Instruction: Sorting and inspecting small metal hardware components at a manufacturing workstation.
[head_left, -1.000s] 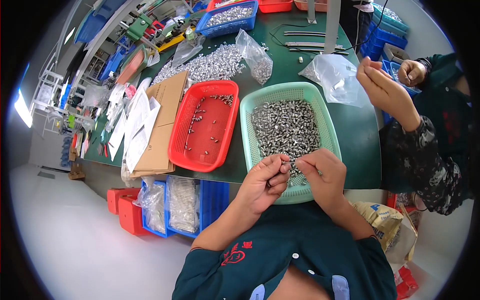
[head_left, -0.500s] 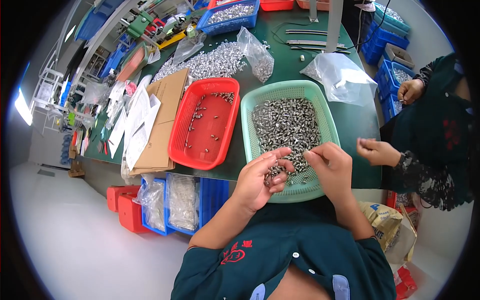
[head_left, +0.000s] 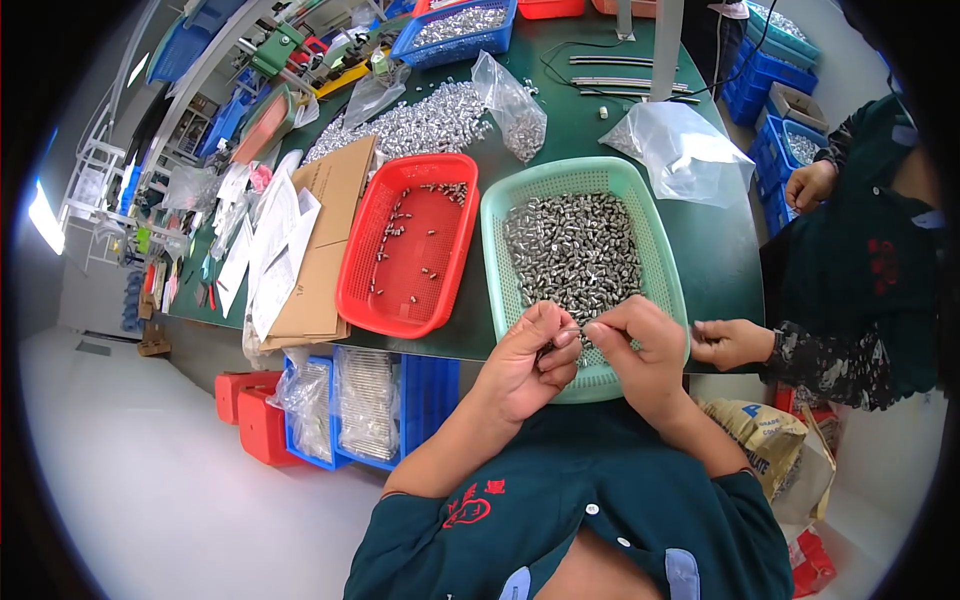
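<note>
Head view: a clear plastic bag (head_left: 683, 150) lies crumpled on the green table (head_left: 720, 270) beyond the green basket (head_left: 500, 260), another bag (head_left: 515, 105) of silver parts stands left of it, and a tan printed sack (head_left: 765, 440) sits low at the right. Flat cardboard (head_left: 325, 250) and white papers (head_left: 270, 250) lie left of the red basket (head_left: 360, 290). Both hands meet over the green basket's near rim, forearms rising from the lower edge. The left hand (head_left: 525, 360) is curled, thumb and fingertips pinched together; the right hand (head_left: 640, 350) faces it, fingertips pinched on a small metal part (head_left: 583, 328) between the two. Silver parts (head_left: 575, 250) fill the green basket; few lie in the red one. A co-worker's hand (head_left: 730, 342) rests at the table edge, just right.
</note>
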